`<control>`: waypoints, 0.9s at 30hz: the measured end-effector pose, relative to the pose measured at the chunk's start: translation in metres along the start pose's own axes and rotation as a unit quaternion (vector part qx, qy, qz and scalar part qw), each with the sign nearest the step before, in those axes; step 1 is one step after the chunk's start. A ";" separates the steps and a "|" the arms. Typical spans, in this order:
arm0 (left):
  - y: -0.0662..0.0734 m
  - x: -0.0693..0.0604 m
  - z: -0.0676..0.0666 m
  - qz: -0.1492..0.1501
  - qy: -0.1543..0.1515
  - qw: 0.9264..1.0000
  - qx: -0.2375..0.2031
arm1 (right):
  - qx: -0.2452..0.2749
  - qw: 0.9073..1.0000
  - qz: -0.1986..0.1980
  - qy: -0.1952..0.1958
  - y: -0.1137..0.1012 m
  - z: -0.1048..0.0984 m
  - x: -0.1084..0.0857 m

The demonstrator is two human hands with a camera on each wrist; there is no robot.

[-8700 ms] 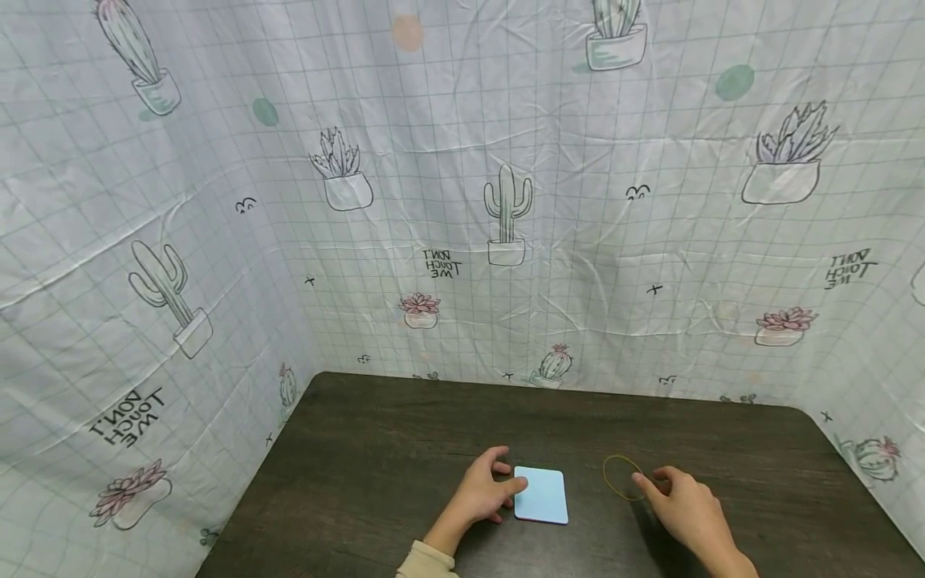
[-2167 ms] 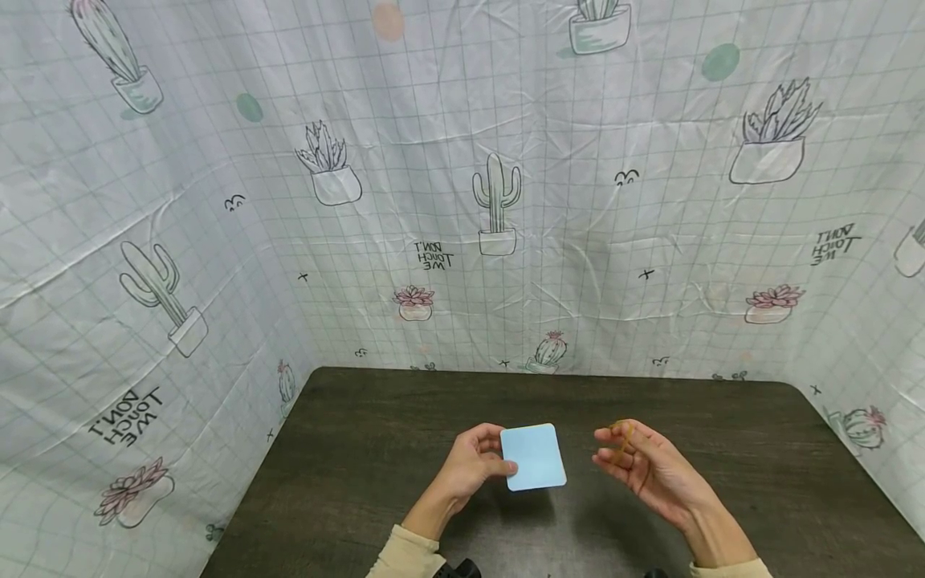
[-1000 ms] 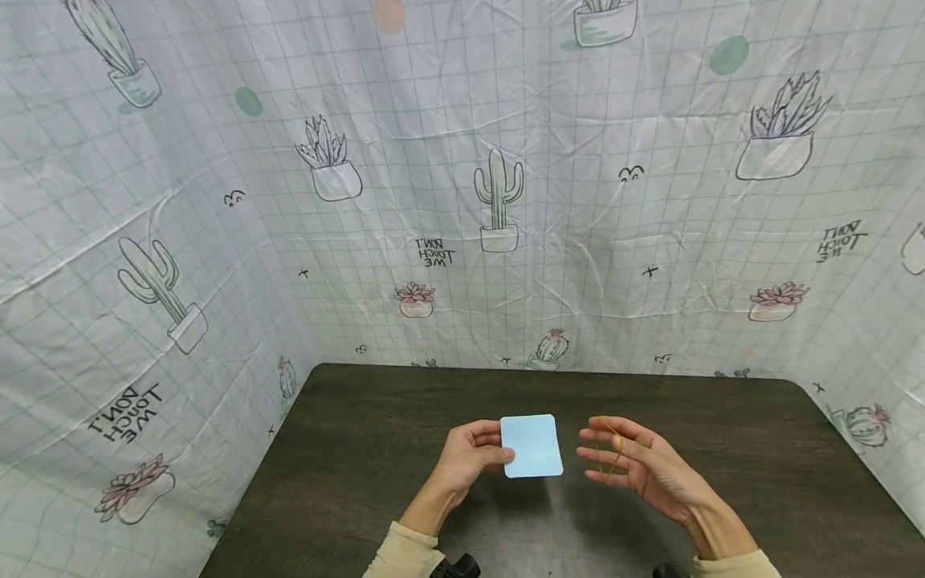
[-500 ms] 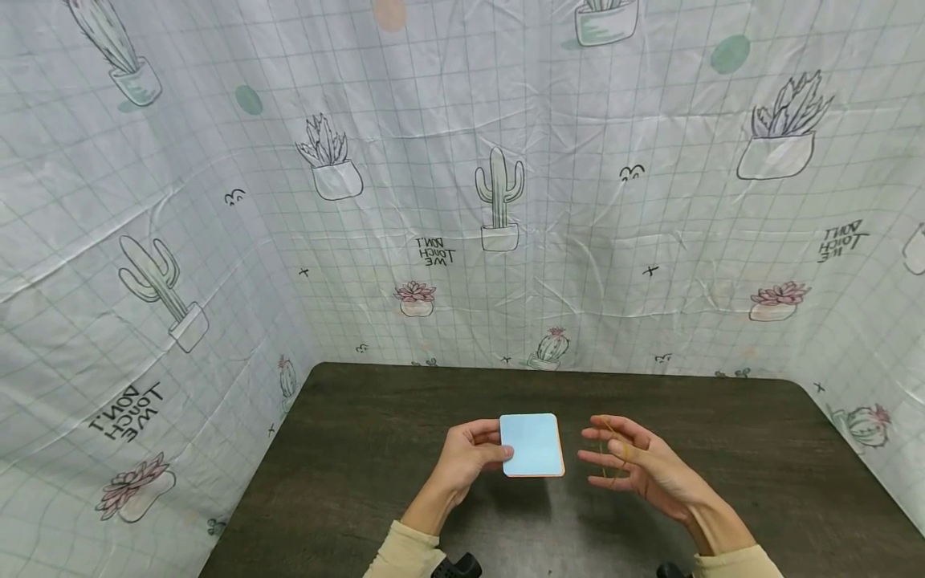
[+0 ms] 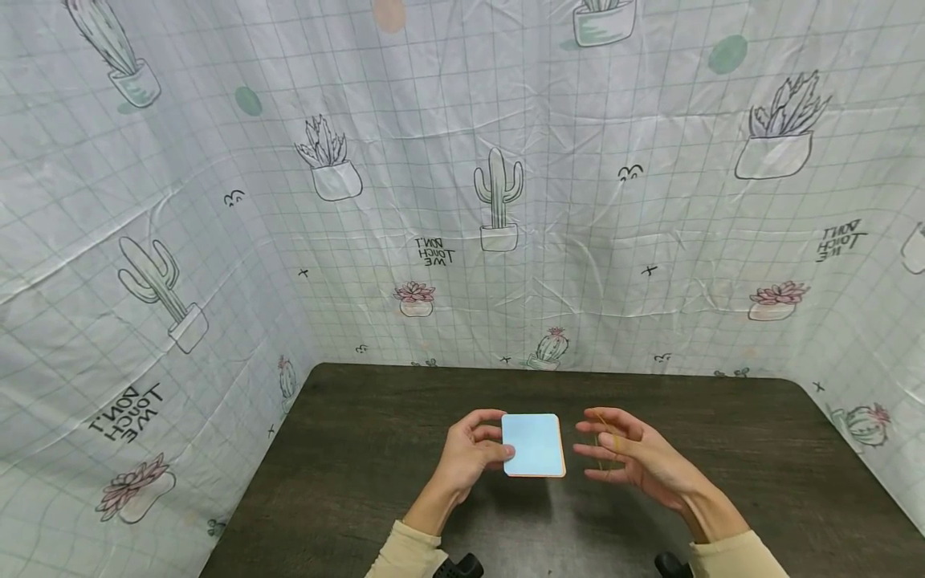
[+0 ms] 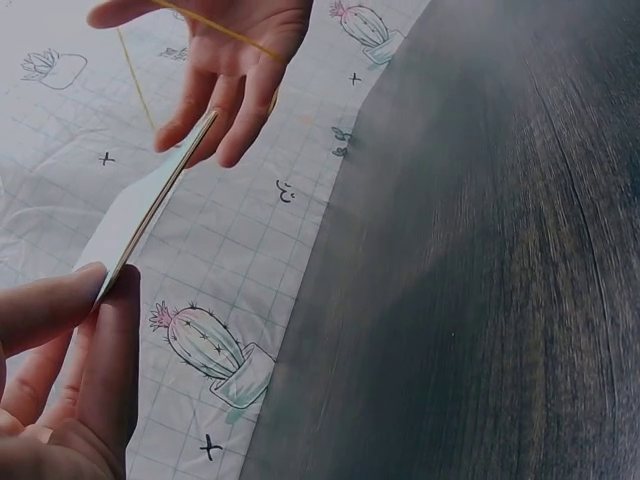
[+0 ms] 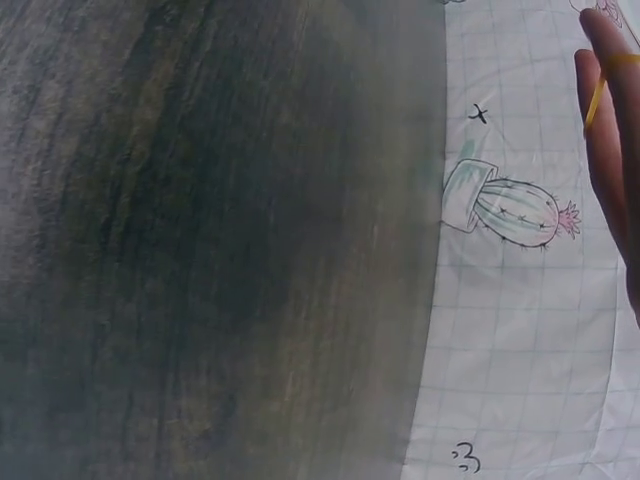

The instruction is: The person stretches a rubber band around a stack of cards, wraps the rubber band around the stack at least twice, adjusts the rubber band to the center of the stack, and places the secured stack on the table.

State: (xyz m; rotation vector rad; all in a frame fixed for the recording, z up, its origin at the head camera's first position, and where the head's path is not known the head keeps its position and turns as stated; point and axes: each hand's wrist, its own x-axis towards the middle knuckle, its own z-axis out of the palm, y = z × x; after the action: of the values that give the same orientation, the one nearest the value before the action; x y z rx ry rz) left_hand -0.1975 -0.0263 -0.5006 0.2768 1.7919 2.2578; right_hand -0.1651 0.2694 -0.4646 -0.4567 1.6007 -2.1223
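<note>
Watching from my end, I count 2 hands raised over the table (image 5: pixel 376 433). The left hand (image 5: pixel 468 453) pinches the card (image 5: pixel 533 444) at its left side, thumb on the blue face, other fingers behind. The card sits off the table, between the hands; an orange rim along its right and near edges suggests at least 2 layers. The right hand (image 5: pixel 645 457) is spread wide, fingers apart, with the yellow band (image 7: pixel 625 60) stretched across them; I cannot trace its whole loop.

As I judge it, lifting both items and widening the band are done. Bringing the 2 together is not: the band lies on the fingers alone, near the card but apart from it.

Around this, a printed cloth (image 5: pixel 405 160) hangs along the far, left and right sides. At the near edge I see 2 pale sleeves (image 5: pixel 408 548) and 2 black devices (image 5: pixel 459 566). I make out no object in the gap; the likeliest hindrance is the right fingers themselves, taking up the loop.
</note>
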 end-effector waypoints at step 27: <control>0.005 0.000 0.012 0.010 -0.014 1.000 0.017 | -0.077 0.995 0.048 0.035 -0.015 0.021 0.029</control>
State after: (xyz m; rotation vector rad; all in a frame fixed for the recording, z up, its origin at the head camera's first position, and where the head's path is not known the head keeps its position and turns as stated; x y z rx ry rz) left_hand -0.1946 -0.0157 -0.4929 0.3318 1.8236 2.2264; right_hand -0.1810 0.2407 -0.4449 -0.3496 1.7983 -1.9725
